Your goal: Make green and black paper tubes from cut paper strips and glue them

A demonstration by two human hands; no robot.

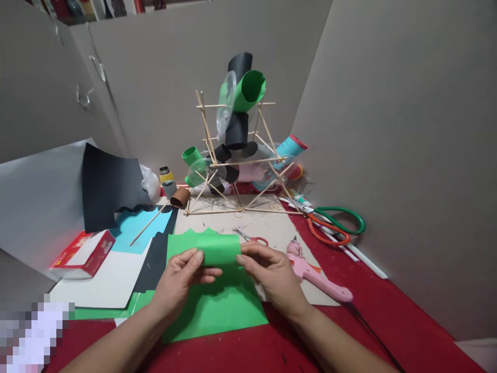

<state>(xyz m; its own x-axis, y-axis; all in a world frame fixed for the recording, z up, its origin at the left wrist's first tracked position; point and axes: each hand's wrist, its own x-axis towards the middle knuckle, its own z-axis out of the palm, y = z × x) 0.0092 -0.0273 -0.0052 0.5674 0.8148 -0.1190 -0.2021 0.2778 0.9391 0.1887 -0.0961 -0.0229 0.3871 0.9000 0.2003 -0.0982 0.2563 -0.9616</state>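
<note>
A small green paper piece [219, 250] is curled between both my hands just above a larger green sheet [217, 305] with a jagged cut top edge. My left hand [179, 282] pinches the piece's left end with thumb and fingers. At its right end, my right hand [272, 272] grips it the same way. Behind stands a stick frame [233, 155] carrying green and black paper rolls and clear plastic discs.
A pink glue gun [316, 272] lies right of my right hand. Small red-handled scissors [250, 238] and larger green and orange scissors [330, 223] lie further back. Black, blue and white sheets [128, 243] and a red box [83, 254] sit left. Grey walls close in.
</note>
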